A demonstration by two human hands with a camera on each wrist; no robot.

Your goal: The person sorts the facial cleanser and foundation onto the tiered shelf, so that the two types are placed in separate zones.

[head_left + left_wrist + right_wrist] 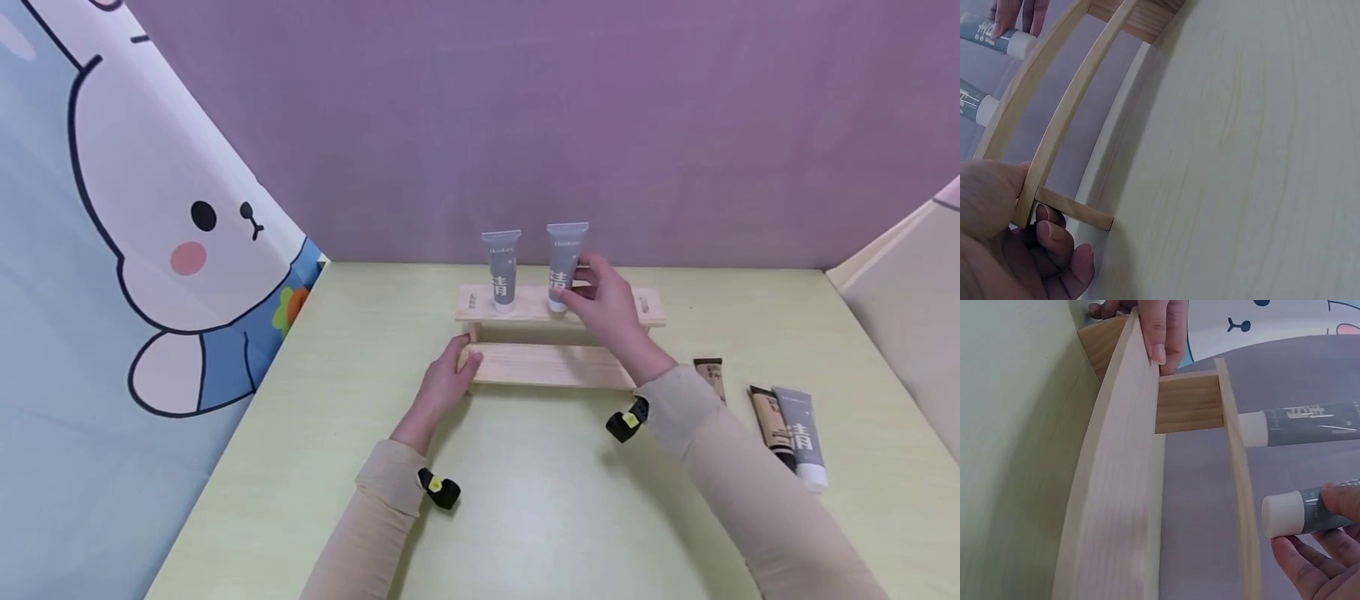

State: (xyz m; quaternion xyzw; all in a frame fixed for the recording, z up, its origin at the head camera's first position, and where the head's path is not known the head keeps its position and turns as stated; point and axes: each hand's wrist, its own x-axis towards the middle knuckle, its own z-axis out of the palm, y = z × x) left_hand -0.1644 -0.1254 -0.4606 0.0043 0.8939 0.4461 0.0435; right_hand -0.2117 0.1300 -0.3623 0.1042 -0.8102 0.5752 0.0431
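Observation:
A two-tier wooden rack [555,367] stands at the back of the table. My left hand [442,379] grips the left end of its lower shelf, thumb on top and fingers curled beneath, as the left wrist view shows. In my right hand [609,304] is a grey squeeze tube [564,258] with a white cap, pinched between thumb and fingers, cap down over the upper shelf [532,304]. In the right wrist view a small gap shows between that cap [1284,515] and the shelf. Another grey tube [502,267] stands upright on its cap at the upper shelf's left.
Right of the rack, a brown tube [708,375] lies partly behind my right sleeve. Farther right, another brown tube with a black cap [772,425] lies against a grey tube [802,433]. A purple curtain [555,125] hangs behind the table [540,500].

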